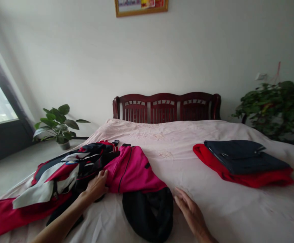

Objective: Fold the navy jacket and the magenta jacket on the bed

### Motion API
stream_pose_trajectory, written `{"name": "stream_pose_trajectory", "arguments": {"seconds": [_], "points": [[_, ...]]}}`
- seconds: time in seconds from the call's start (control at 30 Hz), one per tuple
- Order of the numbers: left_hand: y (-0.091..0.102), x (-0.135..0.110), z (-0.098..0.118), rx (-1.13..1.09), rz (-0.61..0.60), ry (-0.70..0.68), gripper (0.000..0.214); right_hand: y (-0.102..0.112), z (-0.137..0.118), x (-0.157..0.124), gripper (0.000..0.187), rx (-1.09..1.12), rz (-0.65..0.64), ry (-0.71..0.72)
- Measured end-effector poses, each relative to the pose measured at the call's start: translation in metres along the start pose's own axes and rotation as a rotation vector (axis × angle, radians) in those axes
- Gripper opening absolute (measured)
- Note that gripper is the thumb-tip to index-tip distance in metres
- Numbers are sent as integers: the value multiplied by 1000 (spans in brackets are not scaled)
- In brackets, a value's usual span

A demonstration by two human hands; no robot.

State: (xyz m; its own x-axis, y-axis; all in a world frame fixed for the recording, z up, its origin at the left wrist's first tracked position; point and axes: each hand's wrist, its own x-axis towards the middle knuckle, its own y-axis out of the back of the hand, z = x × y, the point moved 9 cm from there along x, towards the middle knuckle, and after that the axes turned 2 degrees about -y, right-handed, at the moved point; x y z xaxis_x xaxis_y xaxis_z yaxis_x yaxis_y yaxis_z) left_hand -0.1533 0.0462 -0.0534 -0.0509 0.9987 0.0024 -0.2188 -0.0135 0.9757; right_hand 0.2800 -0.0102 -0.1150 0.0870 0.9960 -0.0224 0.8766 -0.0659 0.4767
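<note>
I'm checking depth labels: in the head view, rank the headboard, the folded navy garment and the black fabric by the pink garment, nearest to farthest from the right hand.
1. Black fabric: just left of the right hand.
2. Folded navy garment: right side, on red cloth.
3. Headboard: straight ahead, beyond both.

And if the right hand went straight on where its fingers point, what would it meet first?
Probably the magenta garment, at its corner by the black section, though depth is unclear.
</note>
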Motion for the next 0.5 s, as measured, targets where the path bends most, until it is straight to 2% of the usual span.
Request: {"name": "stream_pose_trajectory", "arguments": {"seconds": [0.07,0.17,0.23,0.27,0.33,0.37,0.43,0.47,0.5], "points": [[3,4,-8,-75,22,31,55,-24,-13,-8,77,-117,-41,-39],[20,14,-9,-250,49,49,21,-58,-34,-11,85,-219,-80,-20],[33,17,-1,-381,60,47,15,-65,-45,1,73,-145,-97,2],[39,15,8,-471,65,37,20,-58,-51,12,61,-47,-77,6],[46,3,34,-777,82,18,32,-23,-66,43,36,197,40,15],[45,-8,52,-1014,88,7,37,8,-77,59,29,326,184,35],[38,-39,96,-1446,94,1,39,63,-111,88,33,385,377,94],[31,-57,122,-1557,78,-14,38,85,-133,100,38,400,438,132],[22,-77,153,-1620,-2,-48,39,102,-159,108,43,413,488,180]]}}
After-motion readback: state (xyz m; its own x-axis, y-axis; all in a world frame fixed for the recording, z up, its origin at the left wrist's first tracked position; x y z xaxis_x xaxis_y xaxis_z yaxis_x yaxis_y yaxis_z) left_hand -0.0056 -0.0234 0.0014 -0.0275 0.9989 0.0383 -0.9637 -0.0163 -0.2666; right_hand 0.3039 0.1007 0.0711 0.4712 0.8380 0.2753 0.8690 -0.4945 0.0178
